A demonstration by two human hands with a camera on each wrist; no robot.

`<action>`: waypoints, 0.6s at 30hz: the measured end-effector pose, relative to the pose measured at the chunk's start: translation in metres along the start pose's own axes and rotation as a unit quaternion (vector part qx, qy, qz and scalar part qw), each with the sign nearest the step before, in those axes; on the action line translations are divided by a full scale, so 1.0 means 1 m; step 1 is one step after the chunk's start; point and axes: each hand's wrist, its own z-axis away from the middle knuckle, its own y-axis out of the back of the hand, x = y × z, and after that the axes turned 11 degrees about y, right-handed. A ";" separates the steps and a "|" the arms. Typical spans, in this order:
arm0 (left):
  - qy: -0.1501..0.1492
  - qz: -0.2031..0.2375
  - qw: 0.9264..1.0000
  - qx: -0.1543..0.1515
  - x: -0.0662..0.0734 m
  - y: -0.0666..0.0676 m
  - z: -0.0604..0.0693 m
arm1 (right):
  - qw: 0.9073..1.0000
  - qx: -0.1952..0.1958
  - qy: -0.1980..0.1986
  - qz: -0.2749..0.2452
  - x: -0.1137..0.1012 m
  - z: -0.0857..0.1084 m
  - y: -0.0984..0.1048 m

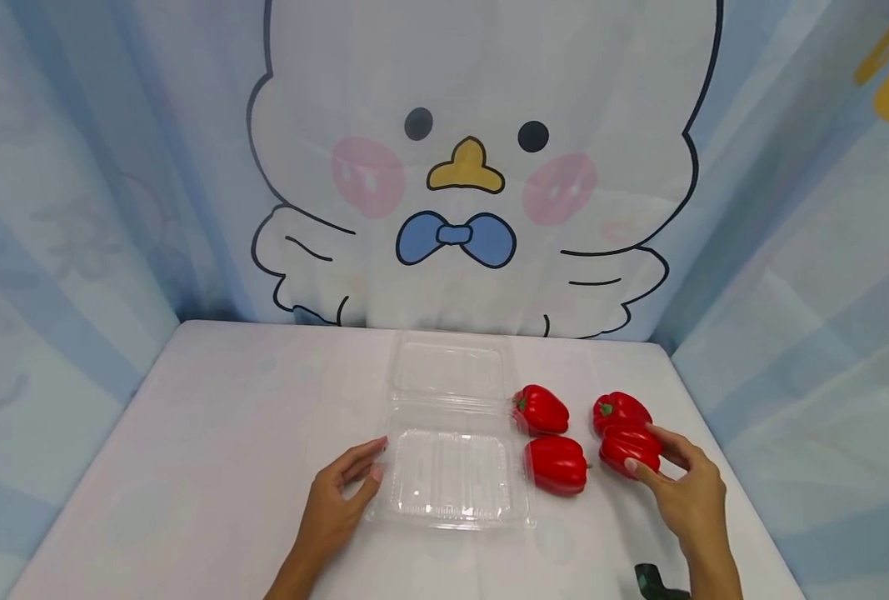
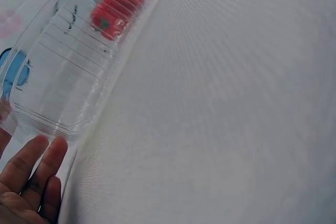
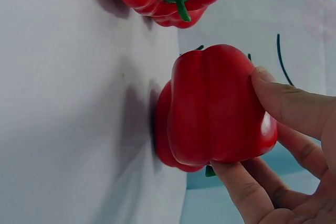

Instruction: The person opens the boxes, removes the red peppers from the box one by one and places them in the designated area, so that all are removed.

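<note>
My right hand grips a red bell pepper between thumb and fingers. In the right wrist view this pepper hides most of another red bell pepper behind it; in the head view that other pepper lies just beyond. Two more bell peppers, a far one and a near one, lie along the right side of a clear plastic clamshell box, its lid folded back. My left hand rests at the box's left edge, its fingertips at the rim.
A white cloth covers the table. Behind it hangs a curtain with a cartoon bird, and more curtain stands at both sides. A dark green object shows by my right wrist at the bottom edge.
</note>
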 end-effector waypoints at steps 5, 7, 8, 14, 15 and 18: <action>-0.007 0.001 1.000 -0.003 0.000 0.001 -0.001 | 1.000 -0.015 0.000 0.005 0.008 -0.003 -0.001; -0.015 0.003 1.000 -0.005 0.001 0.001 -0.001 | 1.000 -0.024 -0.005 0.003 0.011 -0.003 -0.001; -0.019 0.003 1.000 -0.005 0.001 0.000 -0.001 | 1.000 -0.029 -0.008 0.002 0.013 -0.003 -0.001; -0.028 -0.001 1.000 -0.003 0.002 -0.003 -0.002 | 0.999 -0.048 -0.015 0.006 0.021 -0.002 -0.001; -0.026 -0.001 1.000 -0.002 0.002 -0.003 -0.002 | 0.999 -0.049 -0.015 0.006 0.022 -0.003 -0.001; -0.026 -0.002 1.000 -0.002 0.002 -0.003 -0.003 | 0.999 -0.051 -0.015 0.006 0.023 -0.003 -0.001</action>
